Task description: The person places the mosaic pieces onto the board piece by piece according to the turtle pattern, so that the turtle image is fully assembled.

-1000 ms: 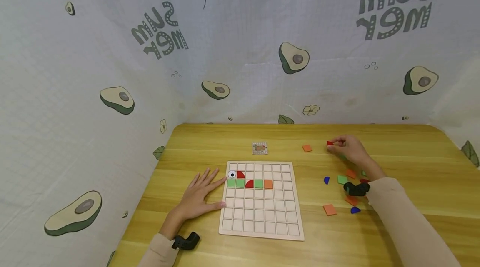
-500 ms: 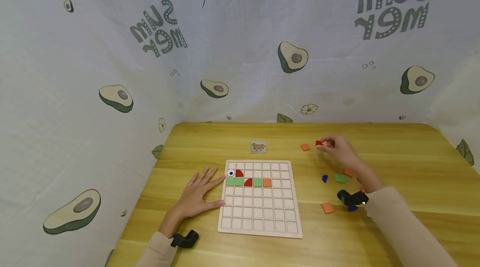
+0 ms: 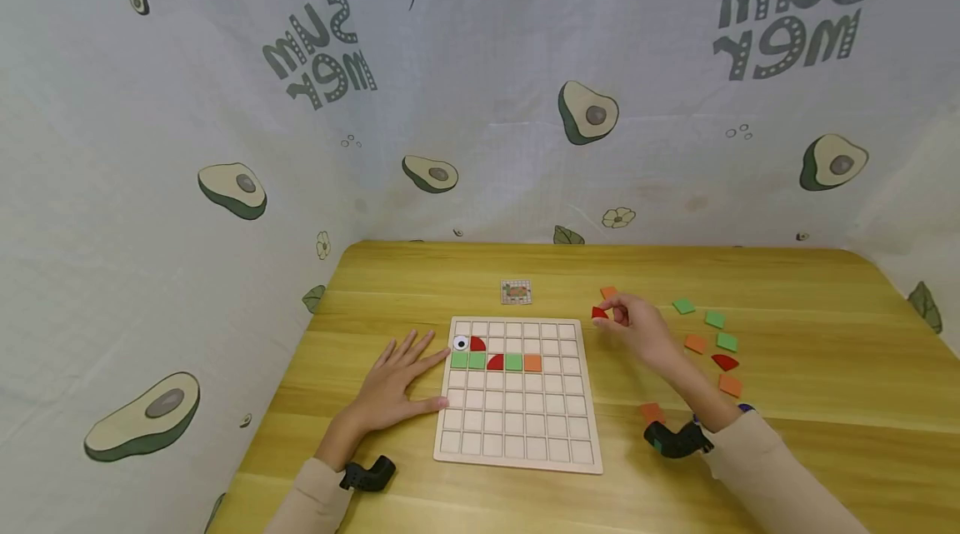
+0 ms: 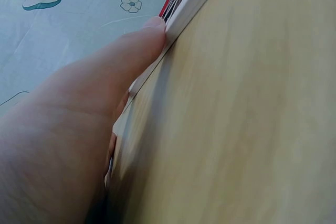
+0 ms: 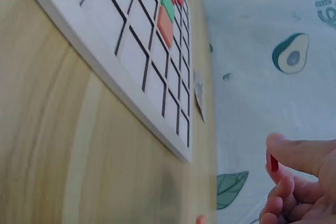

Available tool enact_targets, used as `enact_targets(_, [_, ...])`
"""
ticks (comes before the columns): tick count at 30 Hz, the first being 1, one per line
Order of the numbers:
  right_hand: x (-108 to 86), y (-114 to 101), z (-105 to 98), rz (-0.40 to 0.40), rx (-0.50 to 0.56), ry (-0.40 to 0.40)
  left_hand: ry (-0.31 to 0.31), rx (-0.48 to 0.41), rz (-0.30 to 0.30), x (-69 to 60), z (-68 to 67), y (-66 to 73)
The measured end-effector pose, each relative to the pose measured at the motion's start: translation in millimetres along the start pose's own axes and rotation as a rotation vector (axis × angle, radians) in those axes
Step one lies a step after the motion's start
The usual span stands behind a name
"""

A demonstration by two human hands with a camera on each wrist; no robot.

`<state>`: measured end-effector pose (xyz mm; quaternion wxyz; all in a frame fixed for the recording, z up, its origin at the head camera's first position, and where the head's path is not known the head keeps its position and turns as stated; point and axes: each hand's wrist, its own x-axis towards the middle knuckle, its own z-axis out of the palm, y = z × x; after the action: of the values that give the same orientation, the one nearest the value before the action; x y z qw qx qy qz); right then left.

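My right hand [image 3: 643, 335] pinches a red piece [image 3: 599, 313] between thumb and fingertips, just right of the board's far right corner; the right wrist view shows the red piece [image 5: 273, 163] edge-on. The wooden grid board [image 3: 517, 466] holds a white eye piece [image 3: 461, 343] beside a red quarter piece [image 3: 477, 344]. Below them runs a row of two green squares, a red quarter, a green square and an orange square [image 3: 532, 363]. My left hand [image 3: 390, 384] lies spread on the table, its thumb touching the board's left edge, as in the left wrist view, where the thumb [image 4: 147, 40] shows.
A small patterned card [image 3: 516, 292] lies behind the board. To the right are loose green squares [image 3: 715, 319], orange squares [image 3: 695, 343] and a red piece [image 3: 724, 362]. Blue pieces are partly hidden by the right wrist. Printed cloth [image 3: 480, 101] hangs behind the table.
My right hand has moved left and nearer the board with the red piece, uncovering green squares and now partly covering an orange one. The left hand stays in place.
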<state>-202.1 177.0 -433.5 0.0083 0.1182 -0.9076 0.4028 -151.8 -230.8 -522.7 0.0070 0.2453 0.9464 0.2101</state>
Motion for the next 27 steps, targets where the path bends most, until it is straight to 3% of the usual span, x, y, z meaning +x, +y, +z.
enact_targets(15, [-22.1,-20,56,0.061,0.122,-0.093,0.012,-0.004,0.018,-1.7,-2.3,0.9])
enact_targets(21, [-27.9,-19,69,0.099,0.141,-0.095,0.027,-0.005,0.032,-2.2,-0.5,0.8])
enact_targets(27, [-30.8,-20,76,0.085,0.131,-0.083,0.029,-0.007,0.034,-1.0,0.2,0.7])
